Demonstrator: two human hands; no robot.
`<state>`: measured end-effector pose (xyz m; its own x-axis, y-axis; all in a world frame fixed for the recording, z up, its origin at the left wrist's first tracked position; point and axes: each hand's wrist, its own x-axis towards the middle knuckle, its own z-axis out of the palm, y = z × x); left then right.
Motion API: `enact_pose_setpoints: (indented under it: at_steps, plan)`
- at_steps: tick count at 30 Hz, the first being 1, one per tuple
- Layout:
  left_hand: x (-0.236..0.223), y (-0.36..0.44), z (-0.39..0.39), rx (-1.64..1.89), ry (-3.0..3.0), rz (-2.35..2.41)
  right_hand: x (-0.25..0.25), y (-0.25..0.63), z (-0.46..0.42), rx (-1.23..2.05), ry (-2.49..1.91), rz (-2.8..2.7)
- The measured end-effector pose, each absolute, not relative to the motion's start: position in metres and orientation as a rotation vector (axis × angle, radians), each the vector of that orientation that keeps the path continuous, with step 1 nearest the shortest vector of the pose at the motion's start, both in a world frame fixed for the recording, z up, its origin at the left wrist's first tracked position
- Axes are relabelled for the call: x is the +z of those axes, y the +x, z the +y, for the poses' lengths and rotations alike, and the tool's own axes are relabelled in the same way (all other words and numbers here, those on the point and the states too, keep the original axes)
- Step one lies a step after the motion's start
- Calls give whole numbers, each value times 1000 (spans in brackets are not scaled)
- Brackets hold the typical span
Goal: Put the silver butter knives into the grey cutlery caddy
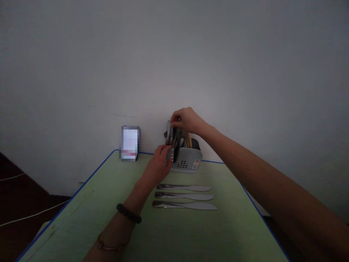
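Grey plastic, pierced with round holes, forms the near wall of the cutlery holder [194,155] at the far edge of the green tabletop [191,234], close to the wall [174,54]. In the head view, the right hand [186,120] is over the holder, thumb and fingers drawn narrow at the tops of the upright cutlery [168,129]. The left hand [160,160] sits at the holder's near left corner, fingers gently curved. The light is dim and the fingers cover their contact, so I cannot tell whether either has a firm grip. Chopsticks [188,139] stand to the right within the holder.

Nearer, three table knives lie side by side, handles left and blades right: a far knife [199,188], a middle knife [199,197] and a near knife [200,206]. A lit phone [129,143] stands well to the left.

An upward pull on tangled pieces could tip the holder if the left hand is not bracing it. A loose pinch could drop a piece onto the knives, knocking their row askew.
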<state>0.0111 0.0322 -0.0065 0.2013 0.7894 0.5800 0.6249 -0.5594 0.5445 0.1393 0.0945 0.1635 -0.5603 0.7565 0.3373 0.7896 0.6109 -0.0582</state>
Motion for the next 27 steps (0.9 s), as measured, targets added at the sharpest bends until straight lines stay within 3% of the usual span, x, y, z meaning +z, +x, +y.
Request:
enact_pose_setpoints:
  at_steps: [14, 27]
  plan:
    - [-8, 10, 32, 1318, 2245, 1347, 162, 134, 105, -95, -1233, -2347]
    - [-7, 10, 33, 1282, 2267, 1358, 149, 124, 110, -190, -1351, -2549]
